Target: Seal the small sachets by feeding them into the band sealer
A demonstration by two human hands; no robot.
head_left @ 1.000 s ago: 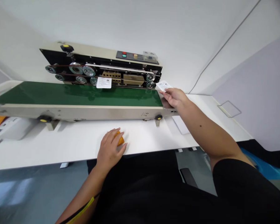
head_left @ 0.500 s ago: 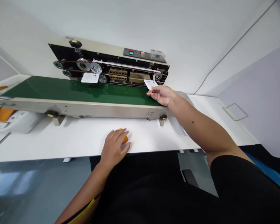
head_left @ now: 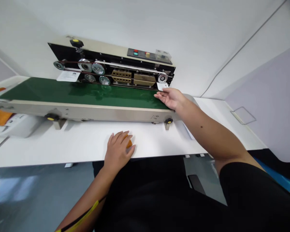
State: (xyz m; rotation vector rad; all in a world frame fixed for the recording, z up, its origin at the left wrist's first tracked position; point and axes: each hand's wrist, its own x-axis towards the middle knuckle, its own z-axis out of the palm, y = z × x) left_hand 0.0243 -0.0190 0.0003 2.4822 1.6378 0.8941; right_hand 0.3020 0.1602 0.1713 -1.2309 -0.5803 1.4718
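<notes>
My right hand (head_left: 169, 97) is at the right end of the green conveyor belt (head_left: 70, 94). Its thumb and forefinger pinch the edge of a small white printed packet (head_left: 161, 85), whose top meets the rollers of a band sealing machine (head_left: 125, 61). A second white printed packet (head_left: 69, 76) sticks out from the machine's left rollers, above the belt. On the white table, my left hand (head_left: 117, 151) lies with fingers spread over an orange object (head_left: 129, 143). Most of that object is hidden under the fingers, so its kind does not show.
At the left end of the belt stands a white bin (head_left: 26, 125) with orange and white packets in it. Black knobs (head_left: 52, 117) jut from the conveyor's front side. The table's front edge runs close to my body. A wire frame (head_left: 243, 115) is at the right.
The second packet has travelled left along the machine. The packet in my right hand has shifted slightly right and up against the rollers. My left hand stays nearly in place, its fingers slightly more spread.
</notes>
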